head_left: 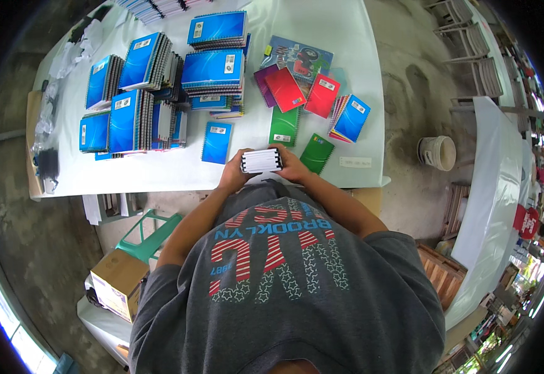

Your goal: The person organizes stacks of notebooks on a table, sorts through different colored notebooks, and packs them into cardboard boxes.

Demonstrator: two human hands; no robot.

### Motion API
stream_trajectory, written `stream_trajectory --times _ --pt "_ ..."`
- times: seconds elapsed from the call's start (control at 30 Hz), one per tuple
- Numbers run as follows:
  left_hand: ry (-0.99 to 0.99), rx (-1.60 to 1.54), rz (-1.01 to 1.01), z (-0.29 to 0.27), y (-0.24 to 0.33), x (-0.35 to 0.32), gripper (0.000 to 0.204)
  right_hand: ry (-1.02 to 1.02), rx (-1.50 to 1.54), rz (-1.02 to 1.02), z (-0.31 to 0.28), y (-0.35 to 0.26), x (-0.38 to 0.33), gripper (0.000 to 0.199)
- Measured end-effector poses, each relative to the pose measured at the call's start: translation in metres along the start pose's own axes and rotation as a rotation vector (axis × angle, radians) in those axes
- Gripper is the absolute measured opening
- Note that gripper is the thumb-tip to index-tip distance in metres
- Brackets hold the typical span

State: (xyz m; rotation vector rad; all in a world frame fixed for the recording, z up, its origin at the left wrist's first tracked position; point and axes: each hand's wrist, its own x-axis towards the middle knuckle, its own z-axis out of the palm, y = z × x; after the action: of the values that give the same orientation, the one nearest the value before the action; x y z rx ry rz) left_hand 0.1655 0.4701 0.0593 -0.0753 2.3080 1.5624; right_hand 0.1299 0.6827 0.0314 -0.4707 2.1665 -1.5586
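Note:
Near the table's front edge, my left hand [234,169] and my right hand [293,166] are closed on opposite ends of a small stack of spiral notebooks [261,161]. Its white page edges face up, with dark bindings at the sides. A single blue spiral notebook [216,142] lies just beyond my left hand. Close to my right hand rest a dark green notebook [317,153] and a brighter green one [284,124]. Past these are two red notebooks [322,96], a purple one [265,85] partly covered, and a small fanned pile topped by a blue notebook [352,118].
Tall stacks of blue spiral notebooks [213,68] fill the left half of the white-covered table [160,177]. A larger illustrated book [297,57] lies behind the red notebooks. On the floor at right stands a white bucket [437,153]. A green stool [149,235] and cardboard box [119,280] are at left.

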Motion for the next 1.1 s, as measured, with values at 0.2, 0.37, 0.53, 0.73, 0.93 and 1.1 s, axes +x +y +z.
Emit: stream_trajectory --times 0.2,0.37,0.53,0.73,0.93,1.1 --pt "0.018 0.084 0.062 0.003 -0.002 -0.008 0.056 0.033 -0.739 -0.205 -0.049 0.002 0.005 0.059" --pt "0.010 0.120 0.104 0.003 0.003 -0.011 0.059 0.066 -1.104 -0.318 -0.064 0.026 0.023 0.039" --pt "0.015 0.077 0.073 0.003 -0.001 -0.013 0.059 0.005 -1.030 -0.467 -0.066 0.000 0.041 0.025" --pt "0.116 0.018 0.119 0.007 0.012 -0.008 0.071 0.358 -0.211 -0.199 -0.041 -0.028 0.059 0.022" --pt "0.275 0.120 0.109 0.008 0.013 0.000 0.080 0.468 0.256 0.026 -0.030 -0.011 0.055 0.024" --pt "0.345 0.075 -0.038 0.010 0.014 -0.001 0.078 0.527 0.318 0.056 -0.032 -0.009 0.044 0.025"
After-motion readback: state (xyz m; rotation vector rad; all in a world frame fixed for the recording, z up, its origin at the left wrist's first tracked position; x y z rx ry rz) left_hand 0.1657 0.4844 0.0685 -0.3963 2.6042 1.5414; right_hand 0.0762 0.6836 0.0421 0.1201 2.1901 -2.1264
